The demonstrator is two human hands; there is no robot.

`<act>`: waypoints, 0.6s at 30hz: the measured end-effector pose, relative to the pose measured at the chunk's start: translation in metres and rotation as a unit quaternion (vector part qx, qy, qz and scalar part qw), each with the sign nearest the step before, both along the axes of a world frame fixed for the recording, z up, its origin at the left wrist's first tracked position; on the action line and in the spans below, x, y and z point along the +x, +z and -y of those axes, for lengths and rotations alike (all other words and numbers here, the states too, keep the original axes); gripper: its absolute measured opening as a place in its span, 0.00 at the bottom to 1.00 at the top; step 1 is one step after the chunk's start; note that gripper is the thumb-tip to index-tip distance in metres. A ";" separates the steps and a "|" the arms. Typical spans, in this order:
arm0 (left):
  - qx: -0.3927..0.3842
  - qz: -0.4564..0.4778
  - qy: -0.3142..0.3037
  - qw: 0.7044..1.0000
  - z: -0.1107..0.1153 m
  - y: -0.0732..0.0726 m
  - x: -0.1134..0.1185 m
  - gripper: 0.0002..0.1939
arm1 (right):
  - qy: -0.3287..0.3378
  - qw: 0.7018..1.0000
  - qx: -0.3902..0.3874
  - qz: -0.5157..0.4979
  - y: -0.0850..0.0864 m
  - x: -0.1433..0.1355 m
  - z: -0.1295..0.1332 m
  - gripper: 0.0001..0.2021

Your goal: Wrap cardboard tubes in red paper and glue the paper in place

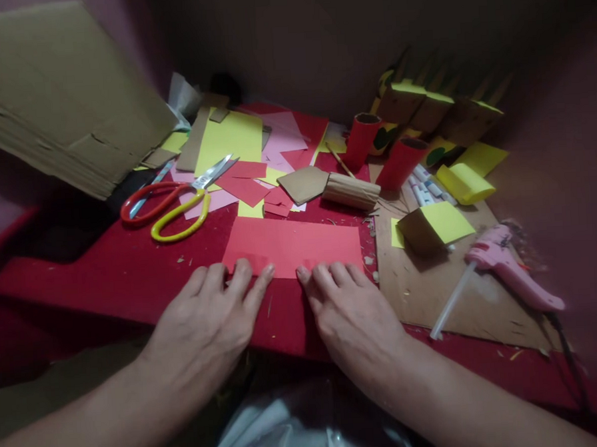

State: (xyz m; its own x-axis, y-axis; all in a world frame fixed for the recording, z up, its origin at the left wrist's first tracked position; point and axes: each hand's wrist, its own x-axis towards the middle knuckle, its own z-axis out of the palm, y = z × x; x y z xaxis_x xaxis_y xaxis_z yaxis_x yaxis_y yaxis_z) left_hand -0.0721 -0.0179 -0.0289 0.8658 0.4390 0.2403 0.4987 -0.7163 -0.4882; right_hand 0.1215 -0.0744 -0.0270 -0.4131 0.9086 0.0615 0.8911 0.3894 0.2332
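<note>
A rectangular sheet of red paper (pixel 294 240) lies on the table in front of me. My left hand (pixel 210 308) presses its fingertips on the near left part of the sheet, the thumb at the near edge. The fingertips of my right hand (pixel 347 301) rest along the near right edge, fingers bent and side by side. Both hands have the paper's near edge under their fingers. Beyond the sheet are small red and yellow paper scraps (pixel 244 186) and a bare cardboard roll (pixel 351 191).
Scissors (pixel 197 195) with red and yellow handles lie at left, below a leaning cardboard panel (pixel 61 96). Two red tubes (pixel 402 163) stand beyond the roll. On a cardboard sheet (pixel 432 290) at right are a pink glue gun (pixel 511 266), a yellow-topped box (pixel 436 226) and markers (pixel 427 187).
</note>
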 end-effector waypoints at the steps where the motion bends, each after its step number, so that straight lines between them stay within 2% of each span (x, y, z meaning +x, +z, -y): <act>1: 0.004 0.009 -0.004 1.000 -0.002 -0.001 -0.004 0.26 | -0.002 1.000 0.002 0.001 0.001 0.002 0.001 0.14; 6: -0.032 0.056 -0.045 0.997 -0.016 -0.001 -0.022 0.25 | -0.017 1.000 0.024 -0.005 0.002 0.012 0.008 0.07; 9: -0.019 0.054 -0.040 0.998 -0.017 -0.001 -0.024 0.22 | -0.017 0.999 0.044 -0.019 -0.001 0.011 0.010 0.06; 12: -0.010 0.091 -0.045 0.995 -0.003 -0.003 -0.014 0.23 | -0.032 0.996 0.074 -0.031 -0.003 0.003 0.010 0.08; 15: -0.099 0.138 -0.109 0.979 0.018 -0.008 0.004 0.23 | -0.036 0.995 0.079 -0.044 -0.004 -0.005 0.010 0.09; 18: -0.128 0.166 -0.111 0.972 0.031 -0.011 0.016 0.20 | -0.029 0.996 0.060 -0.054 -0.004 -0.008 0.011 0.14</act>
